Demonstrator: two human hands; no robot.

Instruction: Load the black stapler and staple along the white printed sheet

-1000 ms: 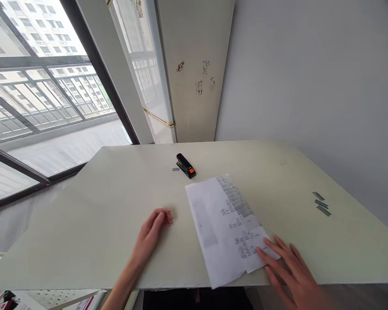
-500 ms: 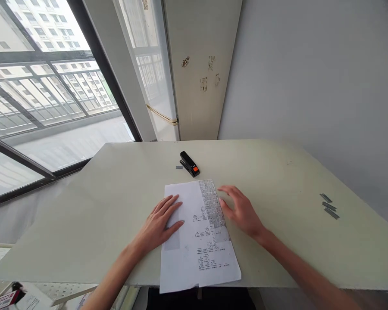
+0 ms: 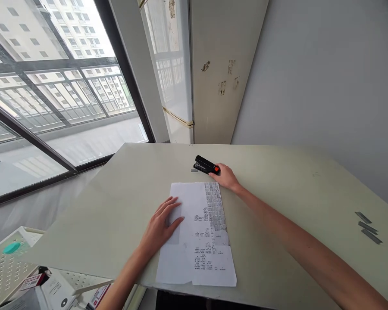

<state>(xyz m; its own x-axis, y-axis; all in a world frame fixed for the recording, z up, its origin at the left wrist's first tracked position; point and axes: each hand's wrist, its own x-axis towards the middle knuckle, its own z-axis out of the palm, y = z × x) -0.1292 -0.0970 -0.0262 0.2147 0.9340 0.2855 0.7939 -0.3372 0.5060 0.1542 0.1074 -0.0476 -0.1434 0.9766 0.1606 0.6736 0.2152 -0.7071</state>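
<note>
Printed paper sheets (image 3: pixel 189 258) lie near the table's front edge, with dense small print along their upper right side. My left hand (image 3: pixel 161 224) rests flat on the left part of the sheets, fingers spread. Beyond the top edge of the paper is a black stapler (image 3: pixel 203 164) with an orange-red patch at its rear end. My right hand (image 3: pixel 225 175) grips that rear end, fingers closed around it; some fingertips are hidden. A small grey strip of staples (image 3: pixel 194 171) lies beside the stapler's front.
Several grey staple strips (image 3: pixel 368 228) lie at the right of the pale table (image 3: pixel 287 185). Below its left edge stands a perforated cream rack (image 3: pixel 17 267) with boxes (image 3: pixel 56 288). A window, a fridge (image 3: pixel 226 107) and a grey wall bound the far side.
My right hand has moved from beside the paper up to the stapler and closed on its rear end. The stapler has turned. My left hand stays on the paper; the camera view has shifted.
</note>
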